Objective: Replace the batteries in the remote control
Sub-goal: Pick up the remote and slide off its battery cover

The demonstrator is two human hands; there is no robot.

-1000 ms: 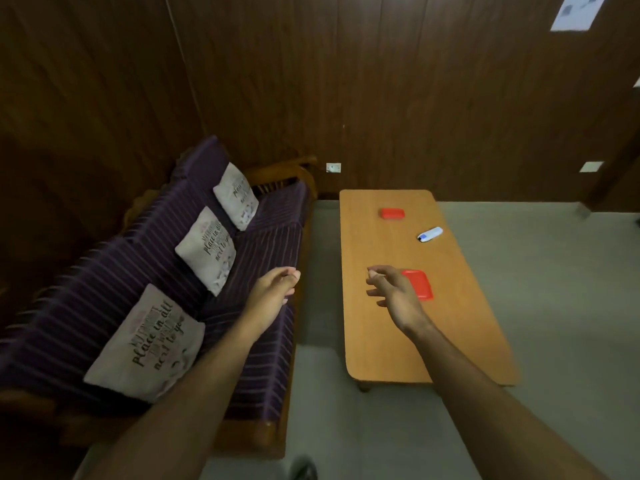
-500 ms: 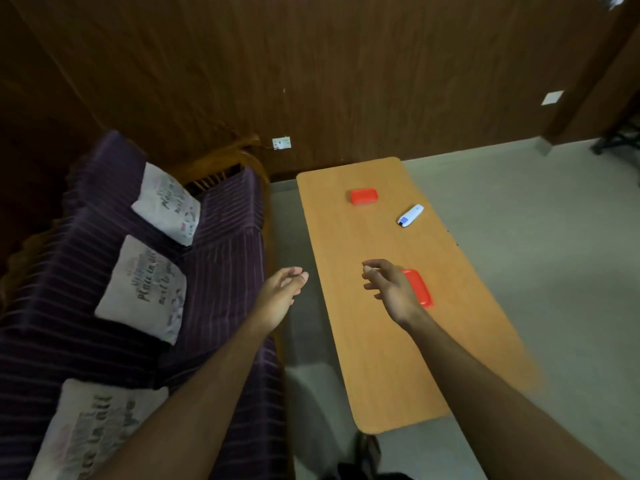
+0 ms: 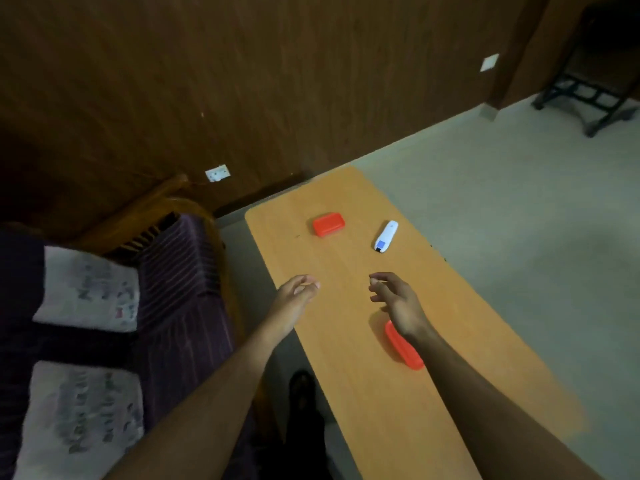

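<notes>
A white remote control with a blue patch lies on the far right part of the long wooden table. A small red box sits to its left near the far end. A flat red tray lies closer, partly hidden under my right wrist. My right hand hovers over the table in front of the remote, fingers loosely curled, holding nothing. My left hand hangs over the table's left edge, fingers loosely bent and empty.
A purple striped sofa with printed cushions stands close along the table's left side. A dark wood-panelled wall is behind. A black stand sits at the far right on the grey floor. My foot shows below.
The view has swung right and closer to the table. Both hands have come forward over the tabletop, the right one past the red tray toward the remote.
</notes>
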